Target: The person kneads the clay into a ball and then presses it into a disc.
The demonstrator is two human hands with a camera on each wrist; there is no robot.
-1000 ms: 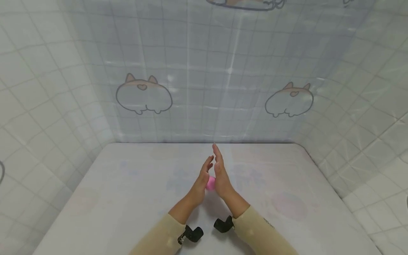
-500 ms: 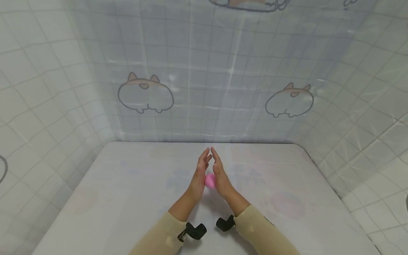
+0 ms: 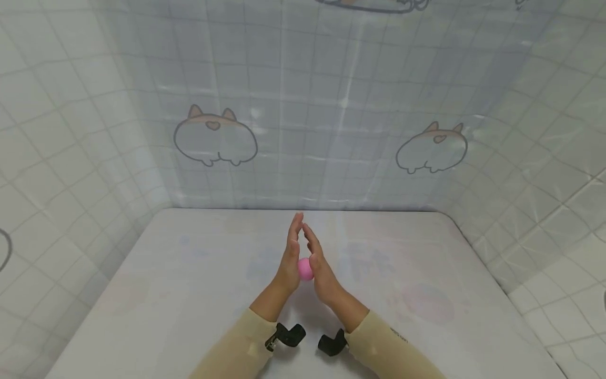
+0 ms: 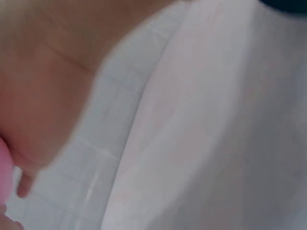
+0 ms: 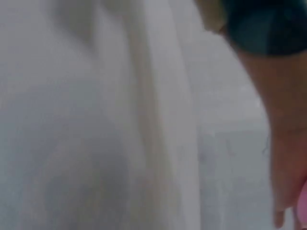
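Between the two palms, a pink ball (image 3: 305,269) is pressed, round and smooth, with each side covered in part by a hand. My left hand (image 3: 288,263) lies flat against its left side, fingers straight and pointing away. Against the other side rests my right hand (image 3: 324,273), also with straight fingers, the fingertips of both hands close together. At its left edge the left wrist view catches part of the pink ball (image 4: 5,172) beside the palm. The right wrist view shows a sliver of the ball (image 5: 302,206) by the right palm.
Beneath the hands is a white table (image 3: 189,295) with faint coloured patches. A tiled-pattern curtain (image 3: 303,131) with cartoon animal drawings rises behind it and along both sides. Black wrist camera mounts (image 3: 291,335) stick out from the beige sleeves (image 3: 239,345).
The hands rub back and forth around the ball: the left hand's fingertips now reach farther forward than the right's, reversed from a second ago. The ball has shifted slightly left.
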